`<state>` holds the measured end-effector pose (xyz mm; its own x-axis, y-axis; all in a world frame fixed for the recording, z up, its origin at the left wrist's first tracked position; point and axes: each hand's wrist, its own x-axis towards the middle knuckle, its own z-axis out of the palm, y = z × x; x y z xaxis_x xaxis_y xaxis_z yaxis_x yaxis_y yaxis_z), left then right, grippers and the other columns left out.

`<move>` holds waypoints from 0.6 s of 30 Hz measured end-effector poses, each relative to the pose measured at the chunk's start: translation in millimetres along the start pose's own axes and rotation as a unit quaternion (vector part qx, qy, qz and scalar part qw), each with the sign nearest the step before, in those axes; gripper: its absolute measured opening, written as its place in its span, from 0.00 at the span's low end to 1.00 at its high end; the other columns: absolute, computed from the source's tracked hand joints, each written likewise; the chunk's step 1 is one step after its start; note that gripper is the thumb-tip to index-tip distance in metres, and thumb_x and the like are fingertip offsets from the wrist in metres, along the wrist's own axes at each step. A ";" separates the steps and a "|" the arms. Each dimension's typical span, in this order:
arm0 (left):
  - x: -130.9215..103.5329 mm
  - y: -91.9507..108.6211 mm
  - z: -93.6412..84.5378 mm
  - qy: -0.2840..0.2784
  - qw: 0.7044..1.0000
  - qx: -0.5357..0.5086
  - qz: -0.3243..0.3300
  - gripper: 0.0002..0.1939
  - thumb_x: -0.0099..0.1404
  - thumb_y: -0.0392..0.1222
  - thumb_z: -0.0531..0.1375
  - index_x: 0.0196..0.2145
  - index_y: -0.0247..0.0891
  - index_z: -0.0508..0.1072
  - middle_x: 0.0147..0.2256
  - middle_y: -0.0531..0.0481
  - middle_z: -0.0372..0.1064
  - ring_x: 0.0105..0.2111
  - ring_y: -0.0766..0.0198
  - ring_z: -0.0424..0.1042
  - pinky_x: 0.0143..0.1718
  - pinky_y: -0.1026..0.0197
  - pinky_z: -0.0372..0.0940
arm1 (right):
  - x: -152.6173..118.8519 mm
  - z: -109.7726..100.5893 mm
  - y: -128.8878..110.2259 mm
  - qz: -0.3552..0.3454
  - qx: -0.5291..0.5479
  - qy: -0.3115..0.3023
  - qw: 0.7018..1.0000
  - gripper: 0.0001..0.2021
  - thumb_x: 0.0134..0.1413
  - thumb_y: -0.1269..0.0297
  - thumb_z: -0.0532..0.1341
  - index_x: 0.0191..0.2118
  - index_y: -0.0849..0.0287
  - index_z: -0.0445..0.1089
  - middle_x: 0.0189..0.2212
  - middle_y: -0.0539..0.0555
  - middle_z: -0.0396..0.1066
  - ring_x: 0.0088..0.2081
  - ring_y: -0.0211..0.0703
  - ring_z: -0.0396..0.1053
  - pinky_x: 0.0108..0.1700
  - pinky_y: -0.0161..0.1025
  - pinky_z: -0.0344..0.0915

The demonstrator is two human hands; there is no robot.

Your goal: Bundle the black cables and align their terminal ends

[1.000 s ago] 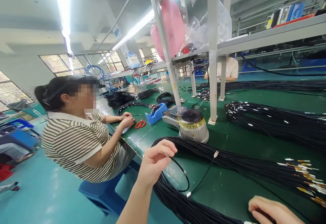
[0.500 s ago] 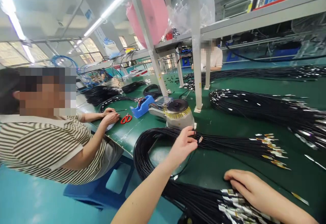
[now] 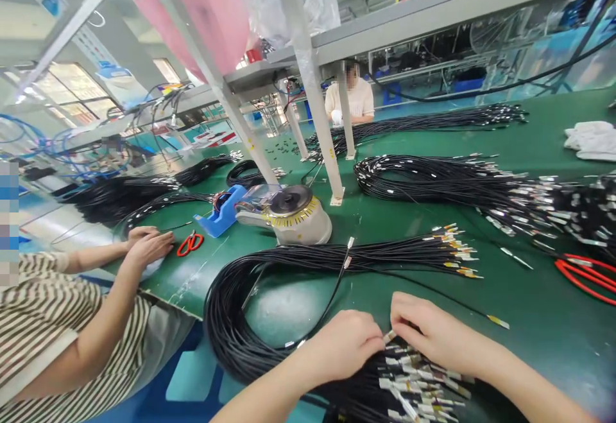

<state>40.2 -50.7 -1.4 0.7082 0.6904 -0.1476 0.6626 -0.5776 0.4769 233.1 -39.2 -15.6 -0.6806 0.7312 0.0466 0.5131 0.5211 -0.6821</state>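
My left hand (image 3: pixel 344 346) and my right hand (image 3: pixel 433 333) meet over the near end of a bundle of black cables (image 3: pixel 231 327) that loops off the green table's front edge. Both sets of fingers pinch one white-labelled cable end (image 3: pixel 389 336) between them. More labelled ends (image 3: pixel 418 384) lie fanned out just below my hands. One single black cable (image 3: pixel 337 282) runs from my hands up to a loose white-tagged tip near the tape machine. A second row of gold-tipped cable ends (image 3: pixel 457 259) lies beyond my right hand.
A round tape dispenser machine (image 3: pixel 289 214) and a blue tape holder (image 3: pixel 219 211) stand mid-table beside a shelf post (image 3: pixel 312 89). Red scissors (image 3: pixel 190 243) lie by a co-worker's hands (image 3: pixel 149 243) at left. Red-handled pliers (image 3: pixel 584 275) lie at right; white gloves (image 3: pixel 590 137) far right.
My left hand dropped from the upper cable loop down to the labelled ends, joining my right hand. The view swung right and downward.
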 end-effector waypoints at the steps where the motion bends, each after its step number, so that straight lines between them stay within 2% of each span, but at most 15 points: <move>1: -1.5 1.1 1.8 0.013 1.000 0.003 -0.013 0.14 0.65 0.40 0.48 0.27 0.38 0.70 0.28 0.52 0.68 0.32 0.65 0.66 0.36 0.65 0.57 | 0.6 1.4 -2.1 0.001 0.009 0.021 1.000 0.11 0.59 0.71 0.47 0.26 0.58 0.59 0.28 0.49 0.61 0.29 0.38 0.60 0.32 0.34 0.58; 4: -5.9 5.0 6.9 0.056 0.996 -0.015 -0.062 0.14 0.66 0.40 0.46 0.26 0.38 0.66 0.28 0.52 0.67 0.31 0.65 0.65 0.34 0.65 0.57 | 2.0 4.7 -6.6 0.005 0.031 0.055 0.998 0.10 0.62 0.69 0.44 0.30 0.57 0.57 0.29 0.50 0.60 0.29 0.38 0.59 0.32 0.35 0.58; 9: -6.2 8.0 13.9 0.115 0.983 -0.035 -0.138 0.14 0.66 0.38 0.41 0.26 0.39 0.58 0.25 0.53 0.63 0.26 0.66 0.63 0.28 0.65 0.55 | 4.9 3.9 -4.7 -0.026 0.036 0.012 0.999 0.14 0.63 0.67 0.42 0.29 0.58 0.59 0.27 0.50 0.62 0.29 0.39 0.59 0.33 0.36 0.58; 14: -4.1 9.9 13.9 0.106 0.987 0.012 -0.118 0.13 0.67 0.39 0.40 0.26 0.40 0.56 0.26 0.53 0.63 0.27 0.65 0.62 0.29 0.64 0.54 | 6.7 1.2 -2.1 0.023 0.030 0.027 0.999 0.12 0.60 0.67 0.47 0.26 0.58 0.59 0.23 0.48 0.62 0.26 0.38 0.58 0.29 0.33 0.56; 18: -4.7 10.9 16.8 0.070 0.991 0.047 -0.105 0.14 0.67 0.40 0.39 0.27 0.40 0.57 0.26 0.52 0.65 0.26 0.63 0.64 0.28 0.63 0.54 | 6.9 1.1 -1.8 0.010 0.023 -0.003 1.000 0.14 0.59 0.68 0.47 0.22 0.58 0.56 0.20 0.46 0.59 0.24 0.36 0.56 0.28 0.32 0.54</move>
<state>48.2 -67.6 -10.0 0.5166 0.8491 -0.1103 0.8156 -0.4488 0.3651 226.9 -35.5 -14.8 -0.6737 0.7385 0.0282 0.5020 0.4854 -0.7158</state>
